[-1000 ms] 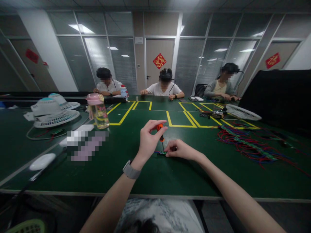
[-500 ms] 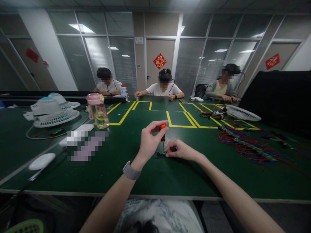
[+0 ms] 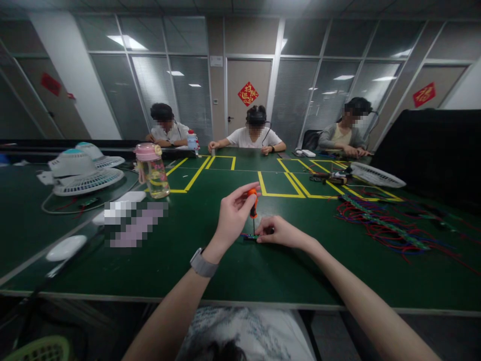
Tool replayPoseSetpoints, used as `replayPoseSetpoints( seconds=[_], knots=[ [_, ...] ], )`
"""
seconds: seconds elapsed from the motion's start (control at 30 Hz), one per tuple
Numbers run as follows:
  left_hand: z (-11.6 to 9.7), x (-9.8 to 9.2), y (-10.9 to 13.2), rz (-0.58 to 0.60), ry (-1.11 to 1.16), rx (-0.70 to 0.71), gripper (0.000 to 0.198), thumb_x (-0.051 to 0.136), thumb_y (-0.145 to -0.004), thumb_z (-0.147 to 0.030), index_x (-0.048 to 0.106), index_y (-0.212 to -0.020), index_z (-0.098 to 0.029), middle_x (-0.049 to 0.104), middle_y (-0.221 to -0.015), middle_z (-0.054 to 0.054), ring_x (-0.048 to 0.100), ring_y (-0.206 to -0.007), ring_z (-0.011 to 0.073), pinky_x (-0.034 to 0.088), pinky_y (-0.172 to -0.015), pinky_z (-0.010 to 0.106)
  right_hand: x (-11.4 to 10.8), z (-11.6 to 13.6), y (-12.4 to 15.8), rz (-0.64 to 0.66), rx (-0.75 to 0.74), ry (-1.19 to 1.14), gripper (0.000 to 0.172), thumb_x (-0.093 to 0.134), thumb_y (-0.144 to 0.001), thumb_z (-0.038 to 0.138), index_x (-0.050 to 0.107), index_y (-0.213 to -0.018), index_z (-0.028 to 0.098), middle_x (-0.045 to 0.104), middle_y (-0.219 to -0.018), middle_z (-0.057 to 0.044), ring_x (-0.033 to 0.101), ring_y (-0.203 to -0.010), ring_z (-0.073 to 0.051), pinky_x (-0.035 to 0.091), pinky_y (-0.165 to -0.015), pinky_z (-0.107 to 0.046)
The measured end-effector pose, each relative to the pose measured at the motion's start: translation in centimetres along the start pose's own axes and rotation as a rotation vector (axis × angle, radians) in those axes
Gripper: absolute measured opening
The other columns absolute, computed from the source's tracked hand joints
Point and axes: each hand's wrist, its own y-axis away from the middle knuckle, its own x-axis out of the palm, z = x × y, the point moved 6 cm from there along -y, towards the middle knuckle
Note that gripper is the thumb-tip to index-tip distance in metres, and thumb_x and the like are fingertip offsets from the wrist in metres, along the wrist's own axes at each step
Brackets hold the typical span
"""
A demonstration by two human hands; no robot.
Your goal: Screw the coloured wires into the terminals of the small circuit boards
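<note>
- At a green table (image 3: 180,220), a seated worker's left hand (image 3: 237,213) held a screwdriver (image 3: 253,203) nearly upright, thumb and fingers closed around its orange-and-black handle; the thumb hid part of that handle.
- Beneath it, a small circuit board (image 3: 250,238) lay on the tabletop in front of the worker, between the two hands, its far details too small to read.
- The right hand (image 3: 276,230) pinched the board's right end between thumb and fingertips, covering that end from view; its other fingers were curled in shadow.
- The screwdriver's thin shaft reached down to the board just beside the right fingertips, though whether its tip sat in a screw could not be made out.
- Red and blue wires (image 3: 245,234) showed at the board's left end, partly masked by the left hand.
- Off to the right, a row of boards (image 3: 383,220) lay in a tangle of wires, individual pieces hard to separate.
- To the left, a pink-lidded bottle (image 3: 153,173) stood near white fan parts (image 3: 88,175), while pixelated blocks obscured a nearby item (image 3: 141,224).
- Across the table, three people sat with blurred faces; a green basket (image 3: 45,349) was cut off at lower left.
</note>
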Motion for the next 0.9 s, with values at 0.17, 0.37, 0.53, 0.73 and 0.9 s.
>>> replayPoseSetpoints(
  seconds=[0.17, 0.37, 0.53, 0.73, 0.9],
  knots=[
    [-0.5, -0.9, 0.0, -0.103, -0.201, 0.099, 0.02, 0.069, -0.079, -0.025, 0.073, -0.098, -0.02, 0.063, -0.096, 0.005, 0.062, -0.087, 0.0145, 0.052, -0.073, 0.023, 0.0, 0.0, 0.0, 0.005, -0.002, -0.008, 0.028, 0.074, -0.071, 0.035, 0.073, -0.086, 0.011, 0.066, -0.076, -0.004, 0.058, -0.068, -0.016, 0.045, -0.064, -0.027],
    [-0.2, -0.7, -0.3, -0.059, -0.15, 0.07, 0.031, 0.047, -0.092, -0.022, 0.066, -0.117, -0.022, 0.064, -0.12, 0.007, 0.061, -0.108, 0.017, 0.05, -0.092, 0.03, 0.0, 0.1, 0.0, 0.002, -0.006, -0.015, 0.027, 0.074, -0.072, 0.036, 0.073, -0.085, 0.012, 0.066, -0.073, -0.003, 0.058, -0.067, -0.015, 0.045, -0.064, -0.026],
    [0.2, -0.4, -0.1, -0.041, -0.052, 0.016, 0.032, 0.055, -0.089, -0.024, 0.064, -0.119, -0.019, 0.068, -0.114, 0.009, 0.067, -0.099, 0.0189, 0.054, -0.088, 0.033, -0.1, 0.4, 0.1, 0.013, -0.003, -0.003, 0.028, 0.073, -0.072, 0.037, 0.073, -0.086, 0.013, 0.066, -0.074, -0.003, 0.059, -0.068, -0.015, 0.046, -0.064, -0.026],
    [-0.6, -1.1, 0.1, -0.153, -0.279, 0.114, 0.017, 0.069, -0.079, -0.025, 0.072, -0.096, -0.021, 0.062, -0.095, 0.004, 0.062, -0.086, 0.0146, 0.052, -0.071, 0.023, -0.1, 0.3, 0.1, 0.007, -0.009, -0.014, 0.027, 0.074, -0.072, 0.036, 0.073, -0.084, 0.013, 0.066, -0.075, -0.003, 0.059, -0.069, -0.016, 0.046, -0.065, -0.027],
    [-0.4, -1.4, -0.1, -0.166, -0.263, 0.098, 0.027, 0.047, -0.093, -0.024, 0.069, -0.108, -0.019, 0.064, -0.109, 0.007, 0.061, -0.1, 0.0154, 0.048, -0.089, 0.029, 0.0, -0.1, 0.0, 0.007, -0.017, 0.01, 0.028, 0.074, -0.071, 0.036, 0.073, -0.086, 0.013, 0.066, -0.075, -0.003, 0.059, -0.068, -0.015, 0.045, -0.065, -0.027]
  ],
)
